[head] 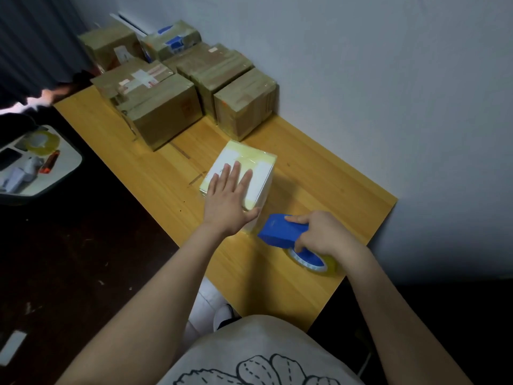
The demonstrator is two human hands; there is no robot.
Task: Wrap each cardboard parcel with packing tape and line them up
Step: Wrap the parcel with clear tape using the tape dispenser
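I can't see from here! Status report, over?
Copy: left grip flat on white parcel; right grip holds blue tape dispenser; brown parcels behind, nothing in the way.

The table (277,273) is smooth light wood with visible grain. Far-left brown cardboard parcels (166,112) gleam under glossy tape. The near white box (261,173) carries shiny yellowish tape. The blue dispenser (283,232) looks matt plastic.

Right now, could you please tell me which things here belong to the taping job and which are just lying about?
In use: white parcel under the left hand; blue tape dispenser in the right hand; taped cardboard parcels behind.
Lying about: spare tape roll and orange tool on the grey tray.
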